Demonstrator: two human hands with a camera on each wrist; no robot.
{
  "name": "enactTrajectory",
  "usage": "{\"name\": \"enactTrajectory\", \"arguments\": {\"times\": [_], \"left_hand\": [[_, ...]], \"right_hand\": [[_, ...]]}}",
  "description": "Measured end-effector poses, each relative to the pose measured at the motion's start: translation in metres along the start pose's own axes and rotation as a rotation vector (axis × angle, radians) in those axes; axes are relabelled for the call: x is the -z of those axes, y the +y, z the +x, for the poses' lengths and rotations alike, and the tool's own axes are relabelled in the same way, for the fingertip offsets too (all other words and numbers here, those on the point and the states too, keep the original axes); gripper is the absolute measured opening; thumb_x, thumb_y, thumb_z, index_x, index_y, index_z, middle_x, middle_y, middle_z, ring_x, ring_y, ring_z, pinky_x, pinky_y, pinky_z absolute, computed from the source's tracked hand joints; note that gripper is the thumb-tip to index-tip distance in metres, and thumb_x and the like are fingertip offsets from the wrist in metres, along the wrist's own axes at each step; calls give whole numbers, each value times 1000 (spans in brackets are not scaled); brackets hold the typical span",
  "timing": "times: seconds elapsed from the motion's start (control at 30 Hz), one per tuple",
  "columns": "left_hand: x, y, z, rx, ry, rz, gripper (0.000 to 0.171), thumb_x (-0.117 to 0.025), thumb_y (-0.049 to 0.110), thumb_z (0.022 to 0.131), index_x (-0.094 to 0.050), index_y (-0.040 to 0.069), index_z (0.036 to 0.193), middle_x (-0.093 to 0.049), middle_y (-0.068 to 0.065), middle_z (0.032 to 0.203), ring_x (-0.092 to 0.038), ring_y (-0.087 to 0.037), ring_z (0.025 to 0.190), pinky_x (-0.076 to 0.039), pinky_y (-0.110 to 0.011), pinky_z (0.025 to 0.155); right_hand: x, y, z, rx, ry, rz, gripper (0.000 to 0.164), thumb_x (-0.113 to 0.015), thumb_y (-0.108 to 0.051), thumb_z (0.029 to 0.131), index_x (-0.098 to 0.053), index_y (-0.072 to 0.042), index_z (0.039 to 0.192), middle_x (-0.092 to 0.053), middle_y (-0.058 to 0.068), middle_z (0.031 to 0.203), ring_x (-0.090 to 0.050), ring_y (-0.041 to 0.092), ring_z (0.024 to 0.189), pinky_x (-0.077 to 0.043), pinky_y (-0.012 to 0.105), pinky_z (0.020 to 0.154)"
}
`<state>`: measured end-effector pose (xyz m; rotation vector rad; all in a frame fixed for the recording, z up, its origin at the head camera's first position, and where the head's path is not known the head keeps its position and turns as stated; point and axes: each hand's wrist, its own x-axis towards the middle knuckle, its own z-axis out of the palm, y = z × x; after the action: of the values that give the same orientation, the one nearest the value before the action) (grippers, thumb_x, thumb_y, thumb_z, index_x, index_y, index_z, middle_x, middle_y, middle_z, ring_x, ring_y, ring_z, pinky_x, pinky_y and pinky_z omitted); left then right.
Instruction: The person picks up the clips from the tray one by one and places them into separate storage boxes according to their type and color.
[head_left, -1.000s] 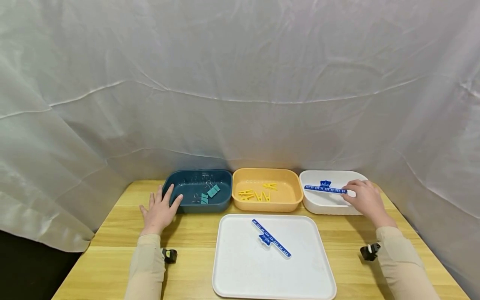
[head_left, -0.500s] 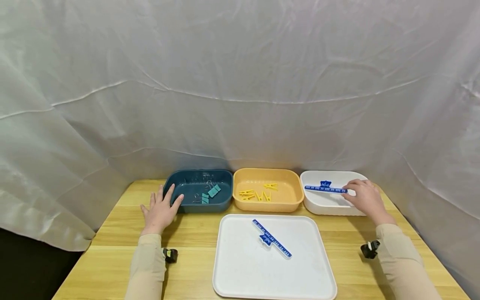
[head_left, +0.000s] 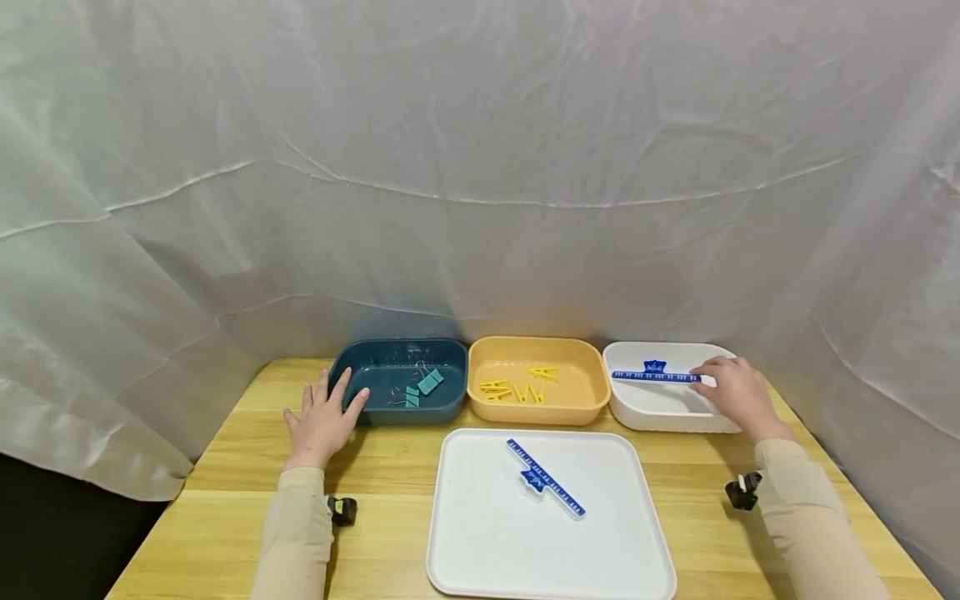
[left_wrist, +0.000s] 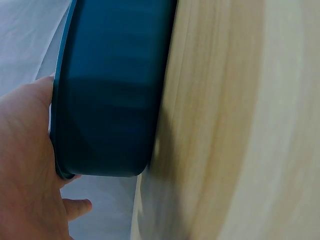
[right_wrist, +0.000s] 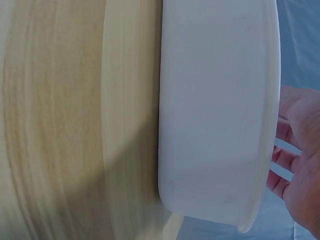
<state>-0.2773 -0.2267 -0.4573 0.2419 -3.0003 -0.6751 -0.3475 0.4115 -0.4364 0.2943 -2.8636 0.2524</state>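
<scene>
My right hand point(head_left: 738, 396) is over the right part of the white bin point(head_left: 675, 421), its fingertips pinching the right end of a long blue sheet-music clip point(head_left: 645, 377) with a piano-key pattern. The clip lies level across the bin's opening, its crown-shaped tab toward the back. In the right wrist view the bin's wall hides the clip. My left hand point(head_left: 322, 423) rests with spread fingers at the left end of the dark teal bin point(head_left: 405, 416). A second blue sheet-music clip point(head_left: 546, 479) lies diagonally on the white tray point(head_left: 480, 558).
Teal binder clips point(head_left: 430, 382) lie in the dark teal bin. Several yellow clothespins point(head_left: 520, 392) are in the orange bin point(head_left: 540, 414) between the other two bins. All stand on the wooden table point(head_left: 382, 483) before a grey curtain point(head_left: 480, 250).
My right hand has shifted slightly right with the clip, which has gone from a slight tilt to level. The left hand keeps its place at the teal bin.
</scene>
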Motion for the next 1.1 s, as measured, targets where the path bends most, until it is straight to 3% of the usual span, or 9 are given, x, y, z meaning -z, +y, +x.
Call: {"name": "enactTrajectory", "arguments": {"times": [0.27, 0.67, 0.87, 1.1], "left_hand": [[0, -1, 0, -8, 11, 1, 82, -26, 75, 93, -12, 27, 158, 3, -19, 164, 1, -55, 146, 8, -81, 104], [-2, -1, -1, -5, 6, 14, 84, -23, 77, 92, -12, 27, 158, 2, -19, 164, 0, -54, 146, 6, -82, 104], [-3, -2, 1, -6, 9, 12, 84, -22, 77, 91, -12, 27, 158, 3, -19, 165, 0, -54, 146, 6, -82, 104], [-3, -3, 2, -8, 21, 4, 77, -31, 68, 96, -13, 27, 158, 0, -19, 164, -1, -55, 146, 6, -82, 104]], "right_hand": [[0, 5, 6, -20, -62, 2, 33, -68, -25, 91, -70, -1, 113, -60, 30, 121, -46, 52, 109, -38, 70, 86], [-9, 16, 11, -2, -105, -36, 27, -70, -20, 88, -73, -2, 107, -65, 28, 111, -52, 51, 103, -42, 67, 82], [-13, 20, 15, -8, -142, 0, 26, -70, -19, 87, -74, -1, 105, -66, 27, 106, -52, 52, 101, -40, 67, 85], [-16, 22, 18, -21, -177, 23, 26, -70, -20, 87, -75, -1, 104, -69, 25, 107, -54, 53, 102, -39, 69, 89]]}}
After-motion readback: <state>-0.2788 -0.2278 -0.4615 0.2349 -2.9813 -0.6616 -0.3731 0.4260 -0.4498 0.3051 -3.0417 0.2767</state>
